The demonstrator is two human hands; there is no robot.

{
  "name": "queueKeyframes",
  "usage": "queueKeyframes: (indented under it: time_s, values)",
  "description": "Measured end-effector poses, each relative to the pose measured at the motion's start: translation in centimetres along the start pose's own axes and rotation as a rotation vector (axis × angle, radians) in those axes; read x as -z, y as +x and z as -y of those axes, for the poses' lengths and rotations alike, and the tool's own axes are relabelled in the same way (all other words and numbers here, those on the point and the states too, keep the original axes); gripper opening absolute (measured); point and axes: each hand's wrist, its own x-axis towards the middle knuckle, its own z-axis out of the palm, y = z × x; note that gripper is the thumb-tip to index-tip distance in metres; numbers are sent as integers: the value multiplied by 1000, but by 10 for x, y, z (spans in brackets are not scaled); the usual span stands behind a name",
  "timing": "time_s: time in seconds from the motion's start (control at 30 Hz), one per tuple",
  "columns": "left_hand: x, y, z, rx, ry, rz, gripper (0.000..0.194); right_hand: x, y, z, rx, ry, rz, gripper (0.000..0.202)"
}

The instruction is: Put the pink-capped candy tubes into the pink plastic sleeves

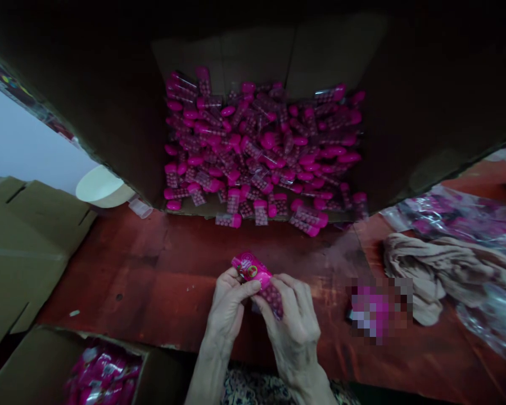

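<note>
Both my hands hold one small clear container of pink balls (272, 299) above the red tabletop. A glossy pink printed sleeve (248, 266) covers its upper left part. My left hand (227, 306) pinches the sleeved end, with the thumb across its front. The fingers of my right hand (294, 315) close round the lower end, where the balls show through. Just beyond my hands, many similar pink-capped containers (261, 143) lie heaped in a large cardboard box (257, 56) tipped on its side; some lie at its opening.
An open carton (34, 365) at lower left holds shiny pink packets (105, 374). Left stand folded cardboard (21, 247) and a pale round tub (103, 187). At right are a beige cloth (421, 270), clear plastic bags (489, 315) and a blurred-out pink item (371, 309).
</note>
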Motion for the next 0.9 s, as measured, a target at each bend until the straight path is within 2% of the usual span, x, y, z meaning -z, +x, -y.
queueKeyframes:
  time_s: [0.07, 0.13, 0.23, 0.3, 0.43, 0.53, 0.67, 0.83, 0.9]
  values:
    - [1, 0, -4, -23, -14, -39, 24, 3, 1, -1, -110, 74, 62, 27]
    - [2, 0, -7, -69, -14, -69, 26, 7, 2, -1, -290, 156, 132, 32]
    - [2, 1, -9, -100, 8, -72, 25, 10, 2, -1, -517, 314, 267, 22]
    - [1, 1, -6, -75, -5, -60, 22, 11, 1, 0, -596, 393, 318, 20]
    - [0, -1, 1, -22, -52, 4, 14, 9, -1, 1, -661, 451, 280, 21]
    - [2, -2, 1, -8, -50, 54, 13, 10, -2, 0, -668, 501, 288, 21]
    - [4, -3, -3, -32, -58, 32, 16, 8, -3, 2, -610, 477, 294, 19]
    - [1, -3, -2, -20, -152, -31, 21, 0, -8, 7, -222, 212, 15, 13]
    - [1, -2, 0, -7, -190, -52, 20, -2, -9, 7, -146, 186, -30, 13]
